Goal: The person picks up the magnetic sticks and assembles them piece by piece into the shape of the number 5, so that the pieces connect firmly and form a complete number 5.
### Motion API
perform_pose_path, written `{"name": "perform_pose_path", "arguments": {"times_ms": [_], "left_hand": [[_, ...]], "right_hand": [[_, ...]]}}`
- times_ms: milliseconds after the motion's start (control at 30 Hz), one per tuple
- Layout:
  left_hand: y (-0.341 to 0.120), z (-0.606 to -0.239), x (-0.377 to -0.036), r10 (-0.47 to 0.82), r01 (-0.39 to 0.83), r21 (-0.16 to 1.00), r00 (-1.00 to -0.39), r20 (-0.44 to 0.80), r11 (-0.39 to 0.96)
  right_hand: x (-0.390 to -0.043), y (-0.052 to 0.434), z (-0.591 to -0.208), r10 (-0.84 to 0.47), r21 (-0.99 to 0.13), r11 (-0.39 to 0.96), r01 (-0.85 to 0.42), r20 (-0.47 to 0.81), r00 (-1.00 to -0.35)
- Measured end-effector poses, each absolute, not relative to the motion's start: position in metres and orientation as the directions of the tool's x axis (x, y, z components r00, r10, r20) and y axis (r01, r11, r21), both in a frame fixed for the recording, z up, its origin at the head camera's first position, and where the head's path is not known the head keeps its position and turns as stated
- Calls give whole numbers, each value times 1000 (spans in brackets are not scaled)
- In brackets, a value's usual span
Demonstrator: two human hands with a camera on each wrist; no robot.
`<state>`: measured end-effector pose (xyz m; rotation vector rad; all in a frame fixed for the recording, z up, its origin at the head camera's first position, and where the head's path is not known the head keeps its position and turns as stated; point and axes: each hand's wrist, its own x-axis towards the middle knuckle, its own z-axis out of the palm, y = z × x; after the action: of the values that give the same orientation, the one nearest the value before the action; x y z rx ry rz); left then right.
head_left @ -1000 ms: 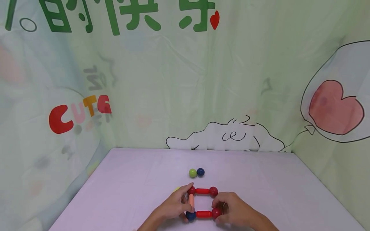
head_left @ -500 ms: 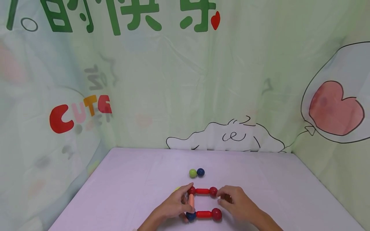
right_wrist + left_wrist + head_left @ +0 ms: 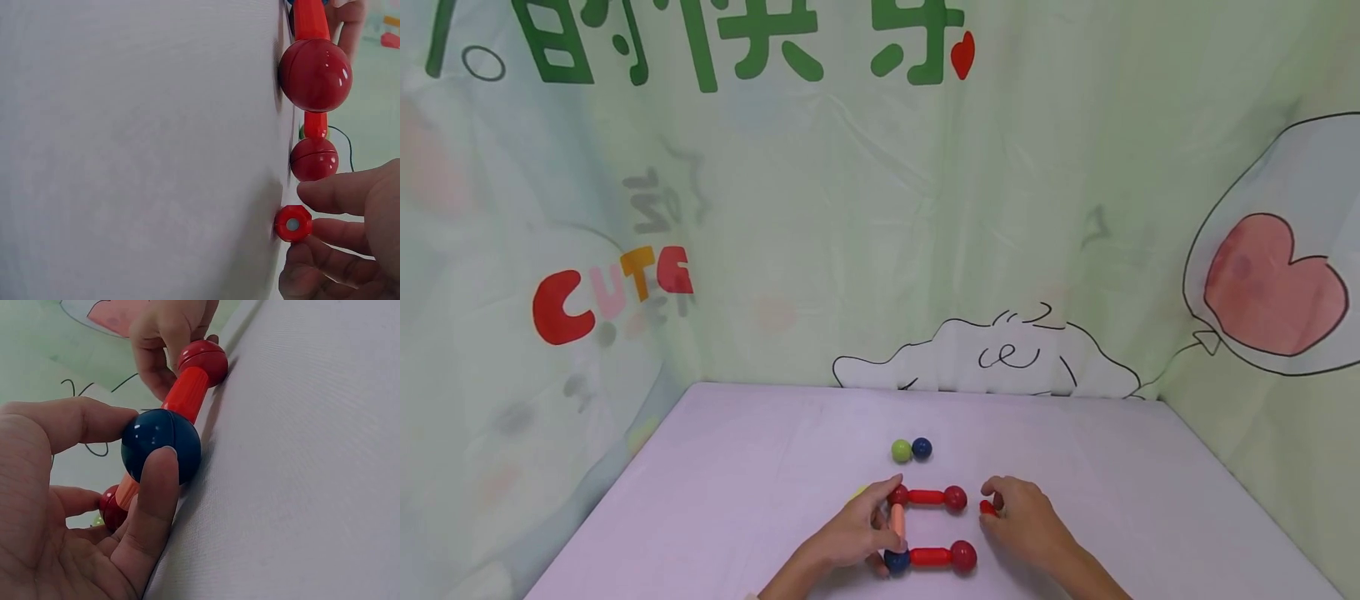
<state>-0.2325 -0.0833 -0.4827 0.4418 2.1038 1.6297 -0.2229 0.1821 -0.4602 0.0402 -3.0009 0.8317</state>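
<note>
On table, near edge: left hand pinching blue ball between thumb and finger, steadying corner of three-sided frame with orange rod. Right hand curling loosely around loose red rod, just right of far red ball. Green ball sitting farther back.
</note>
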Motion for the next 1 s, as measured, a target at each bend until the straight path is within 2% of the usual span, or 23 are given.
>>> {"name": "perform_pose_path", "arguments": {"times_ms": [200,533,733,1000], "left_hand": [[-83,-482,-232,492,1,961,-859,-140,275],[-87,-480,-231,547,49,965,-831,-104,258],[-84,-481,-231,525,38,959,-842,-121,282],[-84,-481,-232,501,37,956,-857,-119,291]], "right_hand": [[-224,183,-463,-27,-507,862,-22,-1,-1000],[-212,180,-454,-25,-564,826,-2,-34,-999],[-202,181,-446,-50,-649,760,-5,-51,-997],[-189,183,-443,-163,-772,635,41,-185,-969]]}}
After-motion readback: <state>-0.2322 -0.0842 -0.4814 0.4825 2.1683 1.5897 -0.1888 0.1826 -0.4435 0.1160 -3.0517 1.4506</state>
